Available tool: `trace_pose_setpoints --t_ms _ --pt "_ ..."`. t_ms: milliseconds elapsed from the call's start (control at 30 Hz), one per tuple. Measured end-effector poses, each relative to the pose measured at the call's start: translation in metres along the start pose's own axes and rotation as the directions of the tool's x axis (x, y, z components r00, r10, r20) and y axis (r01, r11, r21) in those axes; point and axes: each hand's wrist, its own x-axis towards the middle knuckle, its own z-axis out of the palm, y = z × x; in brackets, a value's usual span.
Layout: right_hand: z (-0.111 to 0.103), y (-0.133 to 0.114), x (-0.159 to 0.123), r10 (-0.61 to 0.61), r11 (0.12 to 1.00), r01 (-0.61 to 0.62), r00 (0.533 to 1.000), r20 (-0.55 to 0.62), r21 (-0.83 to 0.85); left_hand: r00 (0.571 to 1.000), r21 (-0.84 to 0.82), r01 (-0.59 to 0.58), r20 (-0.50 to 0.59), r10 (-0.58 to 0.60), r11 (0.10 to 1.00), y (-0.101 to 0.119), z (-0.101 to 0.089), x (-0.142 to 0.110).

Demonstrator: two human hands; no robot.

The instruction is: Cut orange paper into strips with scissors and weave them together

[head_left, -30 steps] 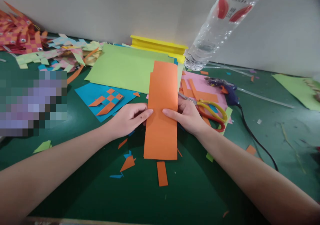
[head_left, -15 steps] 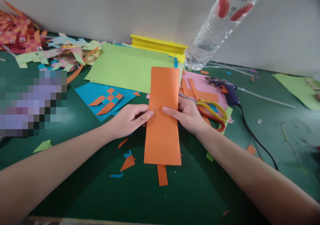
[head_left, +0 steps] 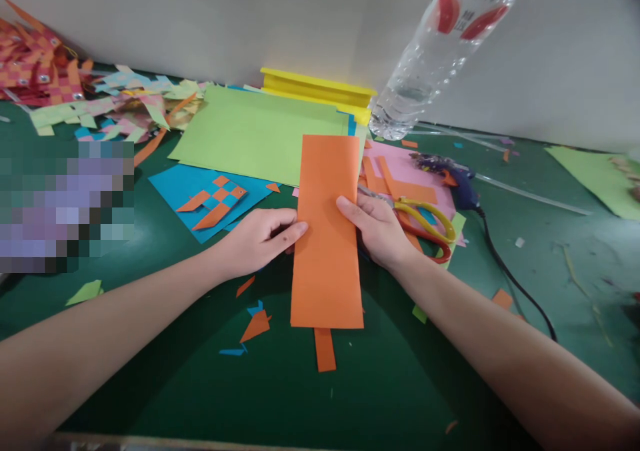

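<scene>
Between my hands a long rectangle of orange paper is held up above the table. My left hand pinches its left edge, thumb in front and fingers behind. On the right edge, a little higher, my right hand grips it the same way, fingertips hidden behind the sheet. Below the sheet's lower end an orange paper strip sticks out on the table. Beside my right hand lie scissors with yellow and red handles. A woven orange and blue paper fish rests on blue paper, left of the sheet.
Green paper sheets lie behind, near a yellow holder. A clear plastic bottle leans at the back. At right is a glue gun with a black cord. Woven paper pieces are heaped far left; orange scraps dot the green table.
My right thumb has slid slightly up and right along the orange paper. The sheet's lower end has shifted a little to the right. My left hand has stayed in place.
</scene>
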Motion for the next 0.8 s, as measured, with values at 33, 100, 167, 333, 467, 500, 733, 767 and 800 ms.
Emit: trace_pose_setpoints --t_ms 33,100,167,333,467,500,733,767,800 --pt "0.0000 0.0005 0.0002 -0.017 1.000 0.017 1.000 -0.007 0.005 1.000 -0.004 0.007 0.003 -0.007 1.000 0.0000 0.0001 0.0001" --pt "0.0001 0.0013 0.0004 -0.043 0.999 0.043 0.999 -0.020 0.003 1.000 -0.013 0.016 0.006 -0.016 1.000 -0.0002 0.0003 0.0003" --pt "0.0002 0.0013 0.0004 -0.053 0.999 0.053 0.998 -0.031 -0.007 1.000 -0.021 0.014 0.004 -0.014 1.000 -0.0004 0.0006 0.0003" --pt "0.0004 -0.0010 0.0002 -0.021 1.000 0.020 0.999 -0.026 -0.021 1.000 -0.005 0.000 0.008 0.000 1.000 -0.0001 0.0006 -0.0003" --pt "0.0000 -0.0013 0.0006 0.010 0.999 -0.011 1.000 -0.025 -0.040 1.000 0.032 0.007 -0.003 -0.007 0.999 0.0006 0.0000 -0.0002" --pt "0.0000 -0.0011 0.0008 0.012 0.999 -0.013 1.000 -0.023 -0.043 1.000 0.040 0.011 -0.002 -0.011 0.999 0.0008 0.0000 -0.0002" --pt "-0.0002 0.0007 0.0013 0.000 1.000 0.000 1.000 -0.020 -0.023 1.000 0.029 0.026 0.008 -0.026 0.999 0.0013 -0.0001 -0.0001" --pt "-0.0004 0.0012 0.0012 -0.012 1.000 0.012 1.000 -0.023 -0.021 1.000 0.023 0.024 0.014 -0.025 0.999 0.0013 -0.0002 -0.0002" --pt "-0.0008 0.0016 0.0010 -0.025 0.999 0.024 0.999 -0.027 -0.021 1.000 0.023 0.017 0.024 -0.018 1.000 0.0013 -0.0003 -0.0002"
